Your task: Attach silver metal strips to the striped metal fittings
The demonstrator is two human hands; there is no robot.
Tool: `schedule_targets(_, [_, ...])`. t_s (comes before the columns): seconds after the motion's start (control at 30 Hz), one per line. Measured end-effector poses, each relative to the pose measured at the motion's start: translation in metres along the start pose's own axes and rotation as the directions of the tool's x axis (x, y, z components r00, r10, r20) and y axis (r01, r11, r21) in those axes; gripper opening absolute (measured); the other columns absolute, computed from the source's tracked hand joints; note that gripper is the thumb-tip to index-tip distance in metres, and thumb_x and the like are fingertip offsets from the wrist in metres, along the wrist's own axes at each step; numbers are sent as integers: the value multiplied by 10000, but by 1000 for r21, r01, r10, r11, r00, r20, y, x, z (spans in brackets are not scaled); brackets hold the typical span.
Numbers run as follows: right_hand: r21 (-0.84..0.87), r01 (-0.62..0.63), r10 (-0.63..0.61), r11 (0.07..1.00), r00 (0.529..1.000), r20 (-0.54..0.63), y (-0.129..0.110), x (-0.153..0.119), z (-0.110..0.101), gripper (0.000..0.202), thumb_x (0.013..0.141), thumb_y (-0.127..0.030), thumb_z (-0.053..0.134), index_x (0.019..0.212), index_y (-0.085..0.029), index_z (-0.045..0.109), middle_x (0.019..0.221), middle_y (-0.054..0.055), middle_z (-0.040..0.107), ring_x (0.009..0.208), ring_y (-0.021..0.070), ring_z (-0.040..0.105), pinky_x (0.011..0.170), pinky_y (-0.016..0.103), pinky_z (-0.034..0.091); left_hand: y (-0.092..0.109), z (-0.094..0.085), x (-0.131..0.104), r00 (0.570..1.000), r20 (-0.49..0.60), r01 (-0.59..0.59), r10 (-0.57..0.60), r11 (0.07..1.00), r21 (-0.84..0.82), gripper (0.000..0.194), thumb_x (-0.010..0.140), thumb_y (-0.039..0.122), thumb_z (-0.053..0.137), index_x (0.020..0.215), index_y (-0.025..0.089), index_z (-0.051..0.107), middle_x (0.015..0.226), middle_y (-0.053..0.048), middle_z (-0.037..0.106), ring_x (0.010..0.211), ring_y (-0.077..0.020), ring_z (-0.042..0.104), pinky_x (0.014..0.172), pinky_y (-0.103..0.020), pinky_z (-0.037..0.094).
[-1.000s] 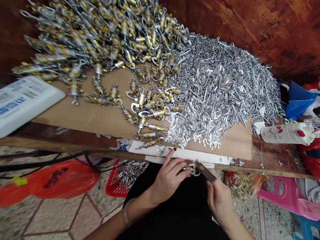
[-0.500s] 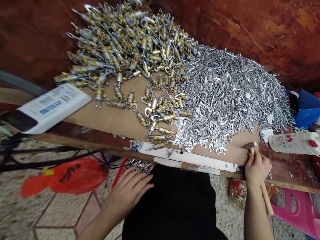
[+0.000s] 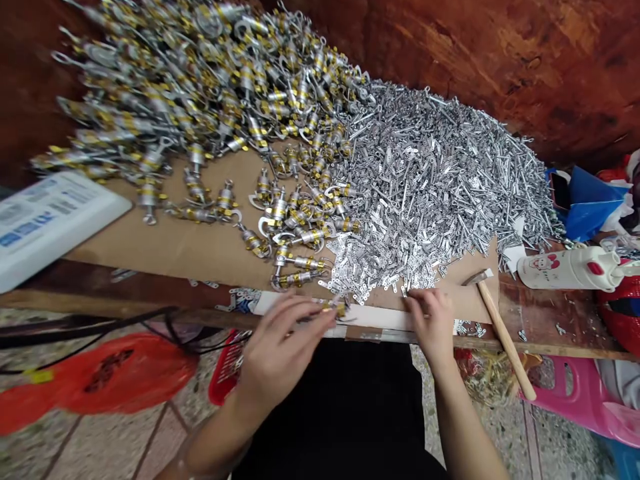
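Observation:
My left hand [image 3: 287, 333], fingers and thumb closed, holds a yellow-and-silver hook assembly [image 3: 336, 311] above the table's front edge. My right hand [image 3: 433, 323] is at the lower edge of the heap of small metal plates [image 3: 405, 233]; its fingers are bent together, and whatever they hold is too small to make out. To the right of it a hammer [image 3: 505, 337] with a wooden handle lies across the table edge. Several hook assemblies [image 3: 300, 260] lie on the cardboard [image 3: 200, 250] behind my left hand.
A large pile of hook assemblies [image 3: 200, 87] fills the back left. At the left is a white package [image 3: 60, 220]. A white bottle [image 3: 565, 268] lies at the right, near a blue object [image 3: 590, 200]. Below the table are a red basket [image 3: 223, 373] and a pink stool [image 3: 575, 400].
My left hand has risen to the table edge with a hook assembly. My right hand has let go of the hammer and moved left to the plates. The view has shifted.

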State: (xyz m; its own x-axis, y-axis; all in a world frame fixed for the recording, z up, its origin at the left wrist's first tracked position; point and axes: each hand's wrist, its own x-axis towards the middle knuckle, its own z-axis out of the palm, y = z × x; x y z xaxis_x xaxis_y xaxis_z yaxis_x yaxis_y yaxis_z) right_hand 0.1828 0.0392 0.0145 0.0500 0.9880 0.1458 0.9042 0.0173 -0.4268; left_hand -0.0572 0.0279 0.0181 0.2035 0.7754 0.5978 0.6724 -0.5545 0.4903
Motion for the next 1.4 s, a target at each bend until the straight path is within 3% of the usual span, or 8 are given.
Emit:
schedule_targets(0.1, [-140, -54, 61, 989, 997, 48, -12, 5, 11, 124, 825, -259, 547, 820, -176, 639, 781, 63, 586, 759, 222, 453, 695, 325, 337, 21, 7, 2, 995, 96, -11, 26, 988, -157, 226, 827, 72, 549, 1014, 184, 606, 919, -49, 597, 866, -144, 585, 773, -280, 516])
schedule_targets(0.27, [-166, -90, 98, 982, 995, 37, -11, 10, 10, 97, 794, -242, 600, 847, -163, 618, 820, 61, 602, 761, 219, 462, 680, 316, 331, 32, 20, 0, 972, 219, -35, 86, 973, -226, 207, 889, 116, 449, 990, 174, 620, 871, -52, 615, 811, -140, 594, 708, -256, 520])
schedule_targets(0.47, [-302, 157, -104, 940, 977, 185, -13, 11, 7, 109, 834, -149, 530, 873, -191, 623, 856, 57, 593, 772, 218, 453, 683, 318, 323, 32, 24, 0, 975, 208, -23, 73, 972, -235, 200, 880, 162, 495, 1062, 153, 578, 865, -44, 641, 780, -137, 611, 703, -249, 521])
schedule_targets(0.63, [-100, 110, -88, 989, 976, 201, -4, 20, 4, 60, 825, -164, 551, 861, -178, 598, 835, 42, 578, 787, 194, 480, 713, 296, 366, 33, 25, 1, 976, 209, -10, 63, 970, -245, 202, 876, 154, 498, 1063, 160, 575, 860, -44, 642, 772, -136, 612, 695, -250, 521])
schedule_targets(0.9, [-25, 130, -116, 991, 946, 302, -14, 22, -10, 97, 829, -129, 505, 775, -181, 567, 810, 51, 566, 795, 202, 487, 719, 322, 394, 31, 24, -3, 981, 191, 12, 33, 973, -231, 226, 875, 160, 501, 1093, 164, 562, 868, -42, 648, 794, -136, 621, 719, -242, 522])
schedule_targets(1.03, [278, 177, -256, 944, 925, 282, -31, -2, -28, 65, 854, -152, 507, 818, -198, 534, 771, 12, 588, 759, 154, 526, 671, 261, 424, 32, 23, 0, 986, 168, 18, 19, 976, -218, 255, 885, 204, 497, 1128, 138, 538, 884, -48, 661, 806, -138, 626, 745, -246, 517])
schedule_targets(1.23, [354, 445, -542, 822, 802, 250, -37, -29, -39, 193, 877, -85, 416, 942, -214, 544, 849, 28, 631, 773, 146, 546, 704, 280, 446, 32, 21, 3, 982, 187, 53, 11, 941, -335, 150, 872, 161, 503, 947, 178, 632, 851, -38, 649, 778, -127, 621, 694, -225, 510])
schedule_targets(1.4, [411, 184, -298, 893, 925, 234, -24, -34, -31, 144, 843, -255, 550, 984, -224, 548, 894, 46, 585, 862, 174, 560, 724, 299, 481, 40, 26, 0, 956, 217, 280, -196, 823, -494, 71, 809, 158, 591, 801, 175, 660, 762, -21, 640, 675, -104, 611, 619, -190, 504])
